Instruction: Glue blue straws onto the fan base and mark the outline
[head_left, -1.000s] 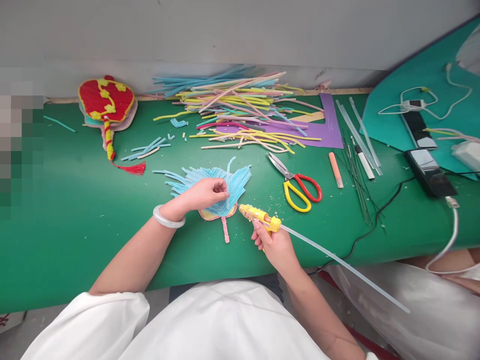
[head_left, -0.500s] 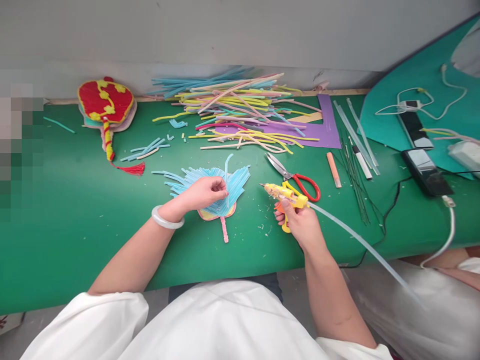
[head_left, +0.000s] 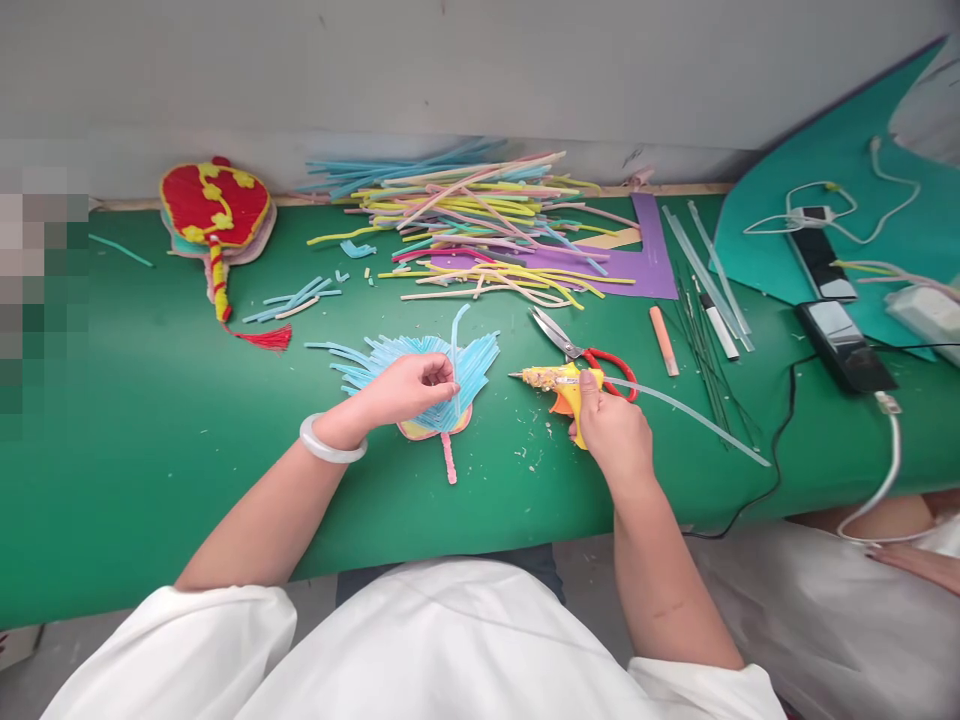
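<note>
A small fan (head_left: 442,375) covered with light blue strips lies on the green table (head_left: 150,440), its pink handle pointing toward me. My left hand (head_left: 409,385) rests on the fan, fingers pinched on a blue strip that stands up from it. My right hand (head_left: 611,430) is closed round the handle of a yellow glue gun (head_left: 559,382), held just above the table to the right of the fan. Its nozzle points left toward the fan, and a clear glue stick (head_left: 690,415) trails out behind to the right.
Red-and-yellow scissors (head_left: 589,355) lie just behind the glue gun. A heap of coloured strips (head_left: 472,225) and purple paper (head_left: 652,255) sit at the back, a finished red fan (head_left: 214,205) at back left. Phones (head_left: 844,345), cables and another person's lap are on the right.
My right hand carried the glue gun away from the fan's edge to the right and lowered it near the scissors. My left hand stayed on the fan.
</note>
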